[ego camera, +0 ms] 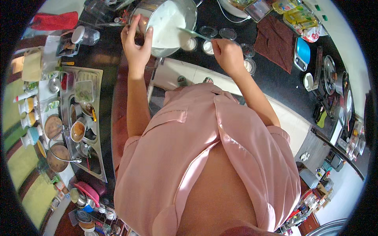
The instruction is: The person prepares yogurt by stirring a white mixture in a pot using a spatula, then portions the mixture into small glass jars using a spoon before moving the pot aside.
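My left hand point(137, 48) grips the side of a metal pot point(191, 13), which is tilted at the counter's near edge. A thick white mixture point(166, 25) covers much of its inside. In my right hand point(229, 54) is the handle of a spatula or large spoon point(196, 34); its head reaches into the pot and is blurred. Beneath the right hand stands a small clear cup point(208, 47) with white content. Another such cup point(190, 44) sits by the pot's rim, and a third cup point(249, 66) is right of the wrist. Several clear round lids point(228, 34) lie nearby.
Right of the cups lie a brown cloth point(274, 44) and a blue-topped kitchen scale point(301, 54). A phone point(257, 10) with a white cable rests farther back, near oil packs point(299, 17). Left are a plastic jar point(87, 36) and a steel sink point(96, 75) holding dishes.
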`<control>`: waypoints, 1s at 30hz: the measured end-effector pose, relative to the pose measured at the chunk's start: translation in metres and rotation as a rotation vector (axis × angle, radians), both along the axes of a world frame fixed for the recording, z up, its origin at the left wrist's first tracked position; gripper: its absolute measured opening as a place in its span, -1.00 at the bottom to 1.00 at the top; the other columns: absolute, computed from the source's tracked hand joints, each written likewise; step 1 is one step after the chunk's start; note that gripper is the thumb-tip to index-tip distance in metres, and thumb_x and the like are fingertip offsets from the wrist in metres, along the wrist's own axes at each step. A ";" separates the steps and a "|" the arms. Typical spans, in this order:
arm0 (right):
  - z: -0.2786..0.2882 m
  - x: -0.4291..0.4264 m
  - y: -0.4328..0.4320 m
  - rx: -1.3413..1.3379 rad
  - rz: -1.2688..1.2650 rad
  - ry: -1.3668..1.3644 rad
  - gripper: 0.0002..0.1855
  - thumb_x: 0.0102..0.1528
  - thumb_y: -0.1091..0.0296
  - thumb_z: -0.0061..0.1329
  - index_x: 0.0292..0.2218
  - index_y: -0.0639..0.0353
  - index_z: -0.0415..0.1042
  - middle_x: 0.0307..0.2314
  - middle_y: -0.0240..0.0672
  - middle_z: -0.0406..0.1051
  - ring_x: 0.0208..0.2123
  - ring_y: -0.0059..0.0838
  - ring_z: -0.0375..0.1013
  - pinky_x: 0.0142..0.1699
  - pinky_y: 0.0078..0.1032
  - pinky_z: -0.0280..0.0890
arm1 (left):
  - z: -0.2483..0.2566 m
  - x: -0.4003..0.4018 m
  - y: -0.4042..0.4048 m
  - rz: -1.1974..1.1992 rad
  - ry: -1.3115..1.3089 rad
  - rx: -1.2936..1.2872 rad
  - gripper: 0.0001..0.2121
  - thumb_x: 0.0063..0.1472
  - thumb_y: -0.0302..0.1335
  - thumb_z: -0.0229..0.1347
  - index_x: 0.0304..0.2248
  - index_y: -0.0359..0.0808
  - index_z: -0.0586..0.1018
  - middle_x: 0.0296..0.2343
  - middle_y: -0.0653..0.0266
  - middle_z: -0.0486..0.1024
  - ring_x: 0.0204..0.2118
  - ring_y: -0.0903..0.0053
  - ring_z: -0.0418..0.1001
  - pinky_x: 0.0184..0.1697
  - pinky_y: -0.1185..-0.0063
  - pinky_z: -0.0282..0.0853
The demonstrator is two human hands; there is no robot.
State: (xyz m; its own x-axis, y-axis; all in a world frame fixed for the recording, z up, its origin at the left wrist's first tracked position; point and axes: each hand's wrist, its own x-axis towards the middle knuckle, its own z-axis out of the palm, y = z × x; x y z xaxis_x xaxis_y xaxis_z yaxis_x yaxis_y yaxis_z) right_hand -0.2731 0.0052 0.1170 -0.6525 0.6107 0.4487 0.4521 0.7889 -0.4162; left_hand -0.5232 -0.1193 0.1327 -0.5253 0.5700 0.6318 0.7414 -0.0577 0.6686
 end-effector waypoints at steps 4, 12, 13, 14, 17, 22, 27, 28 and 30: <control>0.005 0.001 0.001 -0.060 -0.070 0.002 -0.83 0.06 0.34 -0.03 -0.47 0.25 0.47 -0.56 -0.07 0.42 -0.55 -0.04 0.43 -0.47 -0.24 0.31 | -0.003 -0.001 0.001 0.012 0.013 0.016 -0.54 0.02 -0.45 0.22 -0.02 -0.17 0.46 -0.15 0.12 0.42 -0.07 0.26 0.27 0.04 0.42 0.15; 0.012 0.000 0.005 -0.030 -0.094 -0.001 -0.82 0.08 0.33 -0.04 -0.46 0.25 0.47 -0.55 -0.11 0.43 -0.57 -0.04 0.42 -0.50 -0.24 0.31 | 0.004 0.002 0.002 0.010 0.053 -0.004 -0.55 0.05 -0.46 0.20 -0.02 -0.22 0.46 -0.14 0.10 0.41 -0.06 0.29 0.29 0.05 0.44 0.14; 0.007 0.001 0.006 -0.011 -0.102 -0.040 -0.81 0.08 0.32 -0.05 -0.47 0.25 0.47 -0.55 -0.11 0.43 -0.57 -0.05 0.42 -0.50 -0.24 0.31 | 0.005 0.003 0.002 0.029 0.038 -0.011 -0.57 0.08 -0.47 0.17 -0.02 -0.27 0.45 -0.14 0.15 0.43 -0.07 0.35 0.31 0.05 0.47 0.15; 0.008 0.001 0.005 -0.007 -0.103 -0.038 -0.81 0.08 0.32 -0.05 -0.47 0.25 0.47 -0.55 -0.11 0.43 -0.57 -0.05 0.42 -0.50 -0.24 0.31 | 0.005 0.002 0.003 0.028 0.040 -0.008 -0.57 0.08 -0.47 0.17 -0.02 -0.27 0.45 -0.14 0.15 0.43 -0.07 0.35 0.31 0.05 0.47 0.15; 0.013 0.001 0.004 -0.044 -0.046 -0.142 -0.81 0.09 0.32 -0.05 -0.47 0.25 0.47 -0.55 -0.11 0.44 -0.57 -0.06 0.43 -0.49 -0.25 0.32 | 0.003 0.001 0.004 0.039 0.063 -0.018 -0.58 0.08 -0.46 0.17 -0.02 -0.28 0.45 -0.14 0.14 0.43 -0.07 0.35 0.31 0.05 0.47 0.15; 0.012 -0.010 0.028 0.087 -0.105 -0.013 -0.81 0.09 0.31 -0.05 -0.47 0.24 0.47 -0.54 -0.12 0.44 -0.55 -0.07 0.44 -0.47 -0.26 0.34 | 0.004 0.000 0.005 0.025 0.032 -0.013 -0.58 0.09 -0.46 0.16 -0.02 -0.28 0.45 -0.14 0.14 0.44 -0.08 0.36 0.31 0.05 0.47 0.15; 0.002 0.000 0.007 -0.052 -0.081 -0.124 -0.80 0.07 0.31 -0.04 -0.50 0.24 0.44 -0.57 -0.08 0.42 -0.54 -0.04 0.42 -0.47 -0.23 0.32 | 0.003 0.001 0.004 -0.007 0.045 -0.001 -0.55 0.06 -0.44 0.20 -0.02 -0.22 0.45 -0.13 0.12 0.42 -0.07 0.30 0.29 0.05 0.45 0.15; 0.004 0.002 0.003 -0.054 -0.080 -0.125 -0.80 0.07 0.31 -0.04 -0.50 0.24 0.44 -0.57 -0.08 0.42 -0.54 -0.04 0.42 -0.47 -0.23 0.32 | 0.001 0.001 0.004 -0.027 0.020 0.013 -0.53 0.02 -0.43 0.23 -0.02 -0.16 0.46 -0.13 0.08 0.40 -0.05 0.24 0.27 0.05 0.43 0.16; 0.006 0.005 -0.001 -0.069 -0.027 -0.049 -0.79 0.08 0.31 -0.05 -0.52 0.24 0.43 -0.58 -0.09 0.42 -0.55 -0.02 0.41 -0.48 -0.23 0.31 | 0.000 -0.002 0.005 -0.024 0.054 0.001 -0.52 0.01 -0.43 0.24 -0.02 -0.16 0.46 -0.13 0.06 0.39 -0.05 0.24 0.27 0.05 0.43 0.16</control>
State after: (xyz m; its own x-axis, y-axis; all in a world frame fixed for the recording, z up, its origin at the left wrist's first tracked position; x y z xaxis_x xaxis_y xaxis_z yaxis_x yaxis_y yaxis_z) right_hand -0.2683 0.0043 0.1234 -0.6552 0.6567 0.3734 0.4941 0.7464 -0.4459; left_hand -0.5249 -0.1146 0.1331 -0.4769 0.5813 0.6593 0.7746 -0.0766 0.6278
